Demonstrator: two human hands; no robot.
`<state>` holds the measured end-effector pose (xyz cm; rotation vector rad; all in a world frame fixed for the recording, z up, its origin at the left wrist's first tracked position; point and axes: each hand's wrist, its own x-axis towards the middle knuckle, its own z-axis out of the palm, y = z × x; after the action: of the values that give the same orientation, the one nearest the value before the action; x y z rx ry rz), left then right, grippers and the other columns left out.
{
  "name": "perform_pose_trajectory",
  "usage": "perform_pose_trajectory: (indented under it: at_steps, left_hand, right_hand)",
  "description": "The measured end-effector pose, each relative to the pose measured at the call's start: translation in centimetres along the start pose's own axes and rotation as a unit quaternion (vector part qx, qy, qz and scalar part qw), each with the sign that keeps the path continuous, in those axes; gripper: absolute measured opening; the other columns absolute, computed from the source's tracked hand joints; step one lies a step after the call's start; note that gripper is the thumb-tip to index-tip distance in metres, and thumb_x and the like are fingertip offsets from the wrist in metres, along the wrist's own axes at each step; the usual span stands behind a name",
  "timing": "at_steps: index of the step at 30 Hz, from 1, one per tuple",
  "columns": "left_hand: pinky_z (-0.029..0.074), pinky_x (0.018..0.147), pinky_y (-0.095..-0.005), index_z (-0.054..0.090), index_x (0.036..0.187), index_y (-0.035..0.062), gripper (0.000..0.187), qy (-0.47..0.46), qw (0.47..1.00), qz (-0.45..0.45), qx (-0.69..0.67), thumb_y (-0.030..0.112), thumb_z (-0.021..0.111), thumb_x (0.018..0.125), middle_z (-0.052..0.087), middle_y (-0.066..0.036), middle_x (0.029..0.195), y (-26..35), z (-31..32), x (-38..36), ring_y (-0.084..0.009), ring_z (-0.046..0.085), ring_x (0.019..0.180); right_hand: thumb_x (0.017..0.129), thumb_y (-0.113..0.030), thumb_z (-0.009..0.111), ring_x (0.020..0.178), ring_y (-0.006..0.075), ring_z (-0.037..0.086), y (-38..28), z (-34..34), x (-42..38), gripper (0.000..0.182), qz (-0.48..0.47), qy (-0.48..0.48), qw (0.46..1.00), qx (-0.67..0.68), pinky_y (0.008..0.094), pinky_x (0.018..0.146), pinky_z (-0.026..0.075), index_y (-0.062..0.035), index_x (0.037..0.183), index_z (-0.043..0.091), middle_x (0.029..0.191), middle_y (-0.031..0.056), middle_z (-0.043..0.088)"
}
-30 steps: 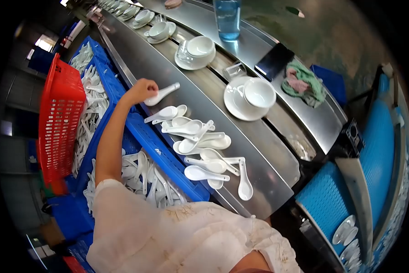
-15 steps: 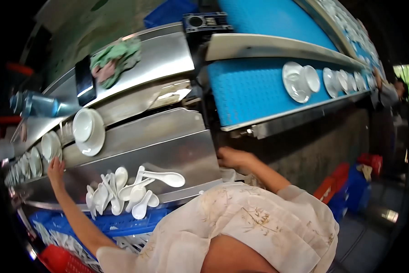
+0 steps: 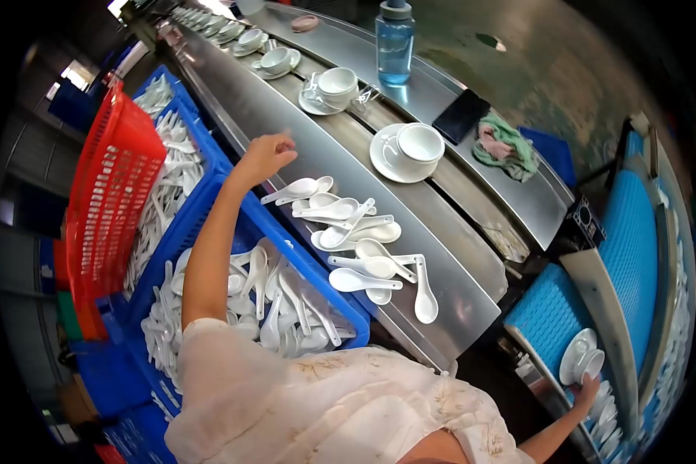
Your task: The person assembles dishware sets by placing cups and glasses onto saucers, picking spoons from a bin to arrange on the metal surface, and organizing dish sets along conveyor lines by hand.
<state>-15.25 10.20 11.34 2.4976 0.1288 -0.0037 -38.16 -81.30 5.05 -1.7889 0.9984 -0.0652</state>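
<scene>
Red basket: a perforated red basket point(image 3: 119, 201) stands tilted at the far left, beside the crates.
Blue crates: the far crate point(image 3: 218, 158) and the near crate point(image 3: 266, 224) hold loose white spoons.
Left hand: above the left edge of the steel counter point(image 3: 433, 294), beside the near crate, the left hand point(image 3: 269, 158) has its fingers loosely curled, with no item visible in them.
Spoon pile: white spoons point(image 3: 352, 232) lie overlapping on the counter, nearer than the left hand.
Dish row: cups on saucers point(image 3: 277, 60) recede to the far left; the nearest bowl point(image 3: 420, 142) sits on its saucer point(image 3: 390, 158), right of the spoons.
Far strip: a blue bottle point(image 3: 395, 46) stands upright, left of a dark phone point(image 3: 461, 116); a green and pink cloth point(image 3: 505, 147) lies just beside the phone.
Right hand: at the near right, the right hand point(image 3: 587, 391) pinches the near side of a white bowl point(image 3: 591, 365), beside a tilted saucer point(image 3: 575, 349) on the blue belt point(image 3: 549, 313).
</scene>
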Motion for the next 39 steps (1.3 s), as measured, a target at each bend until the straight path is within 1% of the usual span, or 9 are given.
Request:
perform_pose_trajectory:
  at_steps: [6, 9, 12, 16, 21, 30, 34, 37, 39]
  left_hand:
    - [0.048, 0.068, -0.0297, 0.065, 0.091, 0.0029, 0.020, 0.103, 0.994, -0.034, 0.001, 0.017, 0.062, 0.078, 0.066, -0.011, 0.081, 2.1, 1.1, -7.8, -0.0208, 0.062, 0.072]
    - [0.047, 0.063, -0.0307, 0.068, 0.083, 0.0068, 0.015, 0.182, 0.982, -0.003, 0.049, 0.019, 0.060, 0.079, 0.065, -0.008, 0.075, 2.5, 3.0, -8.0, -0.0228, 0.062, 0.070]
    - [0.048, 0.063, -0.0323, 0.069, 0.083, 0.0089, 0.021, 0.105, 0.986, -0.073, 0.105, 0.027, 0.061, 0.077, 0.065, -0.008, 0.075, 2.3, 2.5, -7.1, -0.0241, 0.063, 0.070]
    - [0.049, 0.066, -0.0374, 0.070, 0.081, 0.0098, 0.029, -0.022, 0.964, -0.054, 0.259, 0.036, 0.059, 0.075, 0.066, -0.010, 0.075, 0.8, 0.7, -5.6, -0.0279, 0.063, 0.071]
    - [0.047, 0.059, -0.0368, 0.069, 0.069, 0.0074, 0.031, -0.038, 0.947, -0.069, 0.312, 0.037, 0.060, 0.074, 0.062, -0.012, 0.062, -1.0, 0.3, -5.5, -0.0287, 0.061, 0.061]
    - [0.050, 0.069, -0.0354, 0.071, 0.073, 0.0080, 0.031, -0.095, 0.932, -0.122, 0.327, 0.037, 0.060, 0.074, 0.066, -0.011, 0.069, -3.6, -2.3, -3.4, -0.0259, 0.065, 0.071]
    - [0.050, 0.058, -0.0319, 0.069, 0.074, 0.0040, 0.032, -0.190, 0.921, -0.168, 0.296, 0.035, 0.061, 0.075, 0.064, -0.010, 0.062, -6.5, -4.5, -0.2, -0.0216, 0.062, 0.054]
    - [0.048, 0.052, -0.0283, 0.067, 0.072, 0.0027, 0.030, -0.088, 0.974, -0.201, 0.053, 0.031, 0.061, 0.076, 0.062, -0.008, 0.058, -12.6, -6.8, 5.3, -0.0168, 0.059, 0.047]
    - [0.047, 0.051, -0.0264, 0.065, 0.072, 0.0009, 0.028, 0.034, 0.989, -0.132, 0.050, 0.028, 0.061, 0.077, 0.061, -0.007, 0.057, -15.4, -8.7, 10.5, -0.0130, 0.059, 0.049]
  right_hand:
    - [0.070, -0.009, 0.060, 0.103, 0.0251, 0.053, -1.5, 6.4, -2.3, 0.060, -0.127, -0.010, 0.986, 0.104, 0.0356, 0.093, 0.041, -0.0016, 0.126, 0.043, 0.117, 0.0106, 0.052]
    - [0.080, -0.009, 0.056, 0.106, 0.0248, 0.054, -2.5, 11.6, -4.0, 0.050, -0.160, -0.108, 0.955, 0.223, 0.0374, 0.091, 0.044, 0.0001, 0.127, 0.042, 0.121, 0.0118, 0.052]
    - [0.075, -0.010, 0.059, 0.098, 0.0211, 0.057, -7.7, 20.2, -7.2, 0.051, -0.091, -0.104, 0.963, 0.233, 0.0329, 0.085, 0.046, -0.0006, 0.123, 0.045, 0.112, 0.0099, 0.055]
    - [0.073, -0.004, 0.057, 0.096, 0.0194, 0.057, -12.8, 29.4, -9.1, 0.046, -0.127, -0.191, 0.948, 0.220, 0.0311, 0.084, 0.046, 0.0003, 0.119, 0.049, 0.107, 0.0084, 0.058]
    - [0.068, 0.002, 0.055, 0.087, 0.0164, 0.058, -17.0, 38.7, -10.1, 0.042, -0.149, -0.265, 0.933, 0.193, 0.0272, 0.078, 0.046, 0.0031, 0.110, 0.054, 0.099, 0.0067, 0.060]
    - [0.066, 0.002, 0.055, 0.087, 0.0192, 0.057, -18.9, 46.1, -10.0, 0.045, -0.127, -0.266, 0.951, 0.096, 0.0290, 0.079, 0.044, 0.0033, 0.111, 0.053, 0.096, 0.0088, 0.059]
    - [0.068, 0.000, 0.052, 0.087, 0.0175, 0.056, -19.3, 47.4, -10.5, 0.043, -0.153, -0.263, 0.949, 0.082, 0.0284, 0.079, 0.044, 0.0028, 0.111, 0.053, 0.096, 0.0091, 0.059]
    - [0.080, -0.011, 0.052, 0.087, 0.0164, 0.056, -20.1, 47.5, -12.2, 0.035, -0.166, -0.222, 0.960, 0.039, 0.0286, 0.080, 0.044, 0.0017, 0.113, 0.053, 0.096, 0.0071, 0.059]
    - [0.087, -0.018, 0.052, 0.087, 0.0182, 0.057, -19.5, 47.3, -13.1, 0.033, -0.103, -0.144, 0.984, 0.037, 0.0294, 0.081, 0.044, 0.0020, 0.113, 0.054, 0.097, 0.0076, 0.061]
